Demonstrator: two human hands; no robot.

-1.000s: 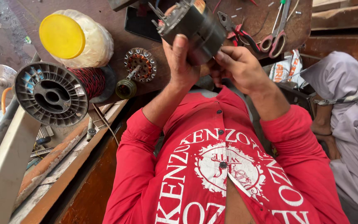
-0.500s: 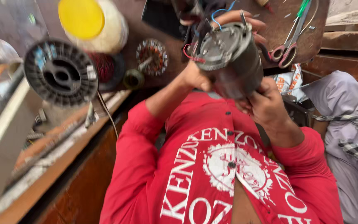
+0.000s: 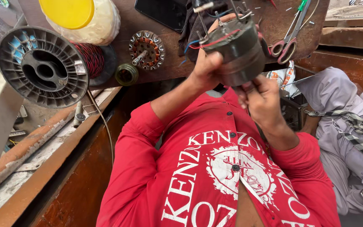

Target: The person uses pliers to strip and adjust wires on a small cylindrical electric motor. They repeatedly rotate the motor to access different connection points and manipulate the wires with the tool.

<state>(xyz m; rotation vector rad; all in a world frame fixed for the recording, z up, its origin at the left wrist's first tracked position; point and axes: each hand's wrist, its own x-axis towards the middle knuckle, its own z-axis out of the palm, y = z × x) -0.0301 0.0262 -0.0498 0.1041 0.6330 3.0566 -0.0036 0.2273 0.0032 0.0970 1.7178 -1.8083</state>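
One motor [image 3: 236, 50]: dark grey cylinder, red and blue wires on top, held above the table [image 3: 156, 67]. Left hand [image 3: 206, 67] wraps its side; right hand [image 3: 261, 98] grips underneath. One wire spool [image 3: 43, 67], one scissors [image 3: 286, 40].

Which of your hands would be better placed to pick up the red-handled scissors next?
Probably the right hand: the scissors lie on the workbench on its side, just beyond it. The left hand grips the small electric motor from the far side and could keep holding it.
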